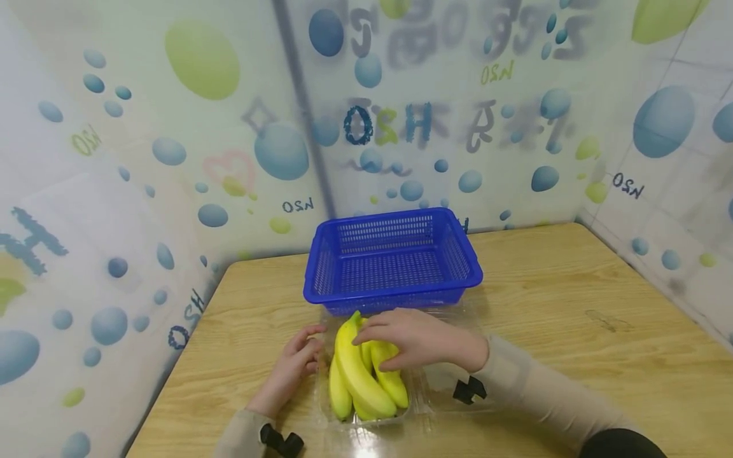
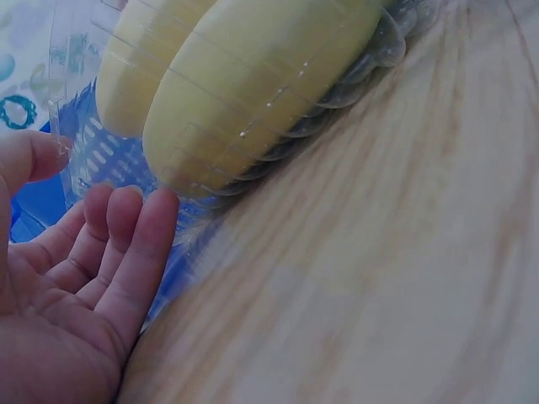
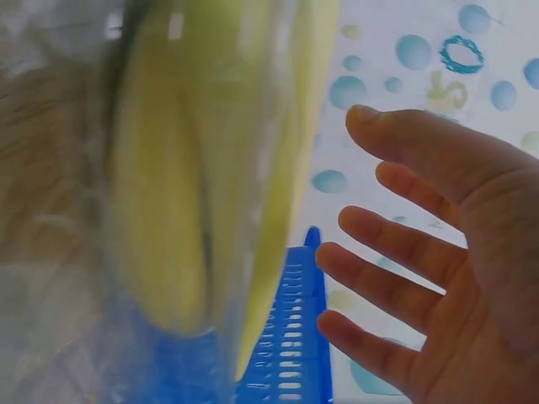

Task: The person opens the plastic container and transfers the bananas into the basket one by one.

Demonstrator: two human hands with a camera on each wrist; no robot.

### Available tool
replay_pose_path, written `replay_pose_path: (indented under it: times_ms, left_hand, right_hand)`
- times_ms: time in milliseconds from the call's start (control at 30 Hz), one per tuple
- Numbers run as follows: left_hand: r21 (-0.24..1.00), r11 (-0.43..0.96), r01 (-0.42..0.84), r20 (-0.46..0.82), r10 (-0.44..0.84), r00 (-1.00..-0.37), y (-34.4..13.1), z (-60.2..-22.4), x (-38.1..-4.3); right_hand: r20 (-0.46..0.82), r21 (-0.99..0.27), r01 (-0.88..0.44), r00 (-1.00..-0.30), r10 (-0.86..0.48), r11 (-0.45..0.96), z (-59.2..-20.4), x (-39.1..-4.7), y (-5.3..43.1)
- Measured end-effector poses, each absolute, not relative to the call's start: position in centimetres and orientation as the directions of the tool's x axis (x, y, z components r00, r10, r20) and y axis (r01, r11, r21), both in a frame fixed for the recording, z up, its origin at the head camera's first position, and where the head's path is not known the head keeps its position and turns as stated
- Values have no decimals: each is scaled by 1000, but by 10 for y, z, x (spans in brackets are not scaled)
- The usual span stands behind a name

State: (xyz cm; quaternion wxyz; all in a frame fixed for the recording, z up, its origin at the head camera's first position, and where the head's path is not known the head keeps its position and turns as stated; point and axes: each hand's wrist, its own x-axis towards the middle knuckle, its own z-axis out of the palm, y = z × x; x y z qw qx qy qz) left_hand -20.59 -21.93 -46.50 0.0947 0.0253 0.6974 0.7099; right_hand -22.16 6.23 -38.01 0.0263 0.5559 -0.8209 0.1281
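Note:
Several yellow bananas (image 1: 357, 372) lie side by side in a clear plastic clamshell box (image 1: 420, 397), whose lid lies opened out to the right, partly under the right forearm. At the box's left side is my left hand (image 1: 294, 362). In the left wrist view, this hand's thumb (image 2: 38, 157) is at the rim and its extended fingers are by the clear wall. Over the upper right part of the bananas hovers my right hand (image 1: 415, 337), fingers spread and nothing held. The right wrist view shows a gap between that hand and the bananas (image 3: 168, 210).
A blue perforated plastic basket (image 1: 392, 298) stands right behind the box, near the back edge of the wooden table (image 1: 550, 299). Patterned walls (image 1: 275, 76) rise behind the table and on both sides.

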Motion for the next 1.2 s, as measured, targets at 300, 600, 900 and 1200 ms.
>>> replay_pose_path:
  times_ms: [300, 600, 900, 1200]
  left_hand:
    - [997, -39, -71, -63, 179, -982, -220, -471, -208]
    - [997, -52, -56, -45, 187, -981, -221, -472, -206]
    - [997, -47, -54, -41, 243, -969, -223, -470, -208]
    - [998, -54, -34, -20, 248, -968, -224, -473, -209]
  right_hand:
    - [176, -213, -944, -290, -941, 251, -372, -221, 51]
    - [165, -194, -962, -224, -961, 191, -378, -220, 44]
    - [160, -177, -966, -218, -963, 190, -387, -217, 41]
    - [164, -112, -982, -172, -971, 154, -391, -216, 38]
